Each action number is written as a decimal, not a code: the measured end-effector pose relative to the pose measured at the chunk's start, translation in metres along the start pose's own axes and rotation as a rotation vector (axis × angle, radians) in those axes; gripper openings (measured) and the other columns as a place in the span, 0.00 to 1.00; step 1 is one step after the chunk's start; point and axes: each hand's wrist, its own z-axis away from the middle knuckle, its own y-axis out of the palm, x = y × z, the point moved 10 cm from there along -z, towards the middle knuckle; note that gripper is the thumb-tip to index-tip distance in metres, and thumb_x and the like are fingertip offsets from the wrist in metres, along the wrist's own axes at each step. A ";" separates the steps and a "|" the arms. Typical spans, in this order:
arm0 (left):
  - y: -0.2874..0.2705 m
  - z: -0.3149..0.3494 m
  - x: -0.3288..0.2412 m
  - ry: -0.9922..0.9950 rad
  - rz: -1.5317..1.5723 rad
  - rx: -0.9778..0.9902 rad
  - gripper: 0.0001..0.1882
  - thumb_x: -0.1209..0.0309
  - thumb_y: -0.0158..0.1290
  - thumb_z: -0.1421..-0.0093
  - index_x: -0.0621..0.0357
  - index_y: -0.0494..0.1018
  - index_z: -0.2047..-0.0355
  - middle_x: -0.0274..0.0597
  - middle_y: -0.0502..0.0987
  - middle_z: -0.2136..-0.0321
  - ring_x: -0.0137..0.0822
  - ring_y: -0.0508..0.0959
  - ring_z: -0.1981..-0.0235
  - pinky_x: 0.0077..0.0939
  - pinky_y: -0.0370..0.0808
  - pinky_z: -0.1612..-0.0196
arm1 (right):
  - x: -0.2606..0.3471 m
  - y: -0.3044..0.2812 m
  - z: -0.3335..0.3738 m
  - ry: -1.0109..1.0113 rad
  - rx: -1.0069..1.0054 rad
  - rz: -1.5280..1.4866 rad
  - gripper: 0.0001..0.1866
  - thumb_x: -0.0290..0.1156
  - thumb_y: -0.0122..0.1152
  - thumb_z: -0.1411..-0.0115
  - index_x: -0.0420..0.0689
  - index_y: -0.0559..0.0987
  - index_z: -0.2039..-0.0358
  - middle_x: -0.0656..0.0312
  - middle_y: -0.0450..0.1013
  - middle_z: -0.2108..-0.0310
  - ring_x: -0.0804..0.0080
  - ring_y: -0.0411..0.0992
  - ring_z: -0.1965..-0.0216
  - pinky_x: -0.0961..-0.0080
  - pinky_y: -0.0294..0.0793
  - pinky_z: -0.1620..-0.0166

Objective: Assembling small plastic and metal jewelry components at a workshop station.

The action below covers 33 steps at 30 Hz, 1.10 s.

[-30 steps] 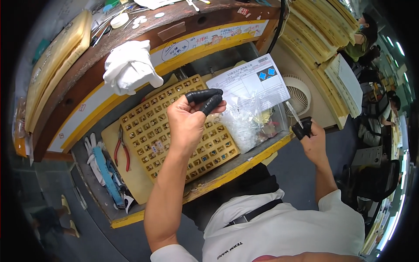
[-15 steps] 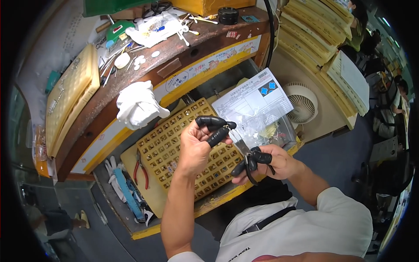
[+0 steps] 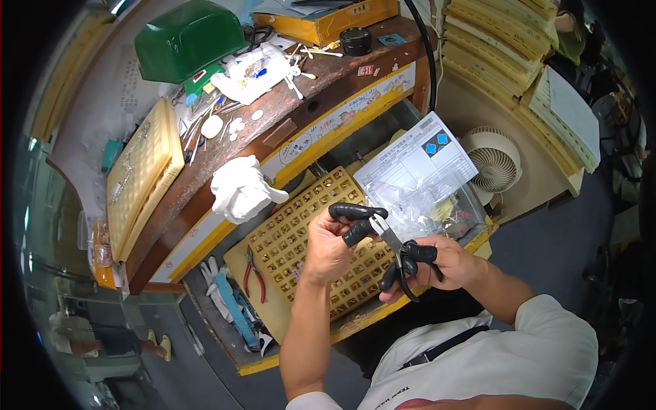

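My right hand, with black rubber covers on its fingers, is wrapped round a pair of black-handled pliers. The metal jaws point up and left, reaching the fingertips of my left hand. That hand also wears black finger covers, and its thumb and index finger pinch together at the jaw tips. Whatever they hold is too small to make out. Both hands hover over a yellow tray of small square compartments, many with tiny shiny pieces in them. The tray rests in an open drawer.
Red-handled pliers lie left of the tray. A printed sheet and clear plastic bags lie beyond it. A white cloth hangs at the bench edge. A fan and stacked yellow trays stand at right.
The whole view has shifted, so the bench, drawer and hands sit further right and lower. My hands keep nearly the same pose, with the pliers still at the left fingertips.
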 end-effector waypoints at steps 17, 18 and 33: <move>0.002 0.003 -0.003 -0.029 0.020 0.045 0.12 0.79 0.63 0.43 0.67 0.74 0.60 0.58 0.81 0.60 0.40 0.83 0.61 0.32 0.82 0.57 | -0.016 0.003 -0.007 0.040 -0.141 0.097 0.22 0.45 0.40 0.26 0.37 0.69 0.67 0.54 0.67 0.76 0.65 0.69 0.76 0.68 0.72 0.72; 0.000 0.004 -0.006 -0.017 0.003 0.024 0.12 0.79 0.63 0.43 0.67 0.74 0.60 0.57 0.81 0.61 0.40 0.83 0.61 0.33 0.82 0.56 | -0.017 0.002 -0.008 0.048 -0.155 0.069 0.21 0.44 0.41 0.26 0.37 0.69 0.66 0.54 0.67 0.76 0.65 0.69 0.76 0.68 0.72 0.73; 0.002 0.005 -0.028 0.030 -0.203 0.001 0.12 0.82 0.61 0.43 0.68 0.78 0.58 0.50 0.83 0.64 0.39 0.84 0.63 0.33 0.82 0.56 | 0.027 -0.017 0.026 -0.274 -0.237 0.535 0.24 0.45 0.44 0.30 0.31 0.74 0.61 0.42 0.78 0.64 0.55 0.80 0.64 0.68 0.78 0.60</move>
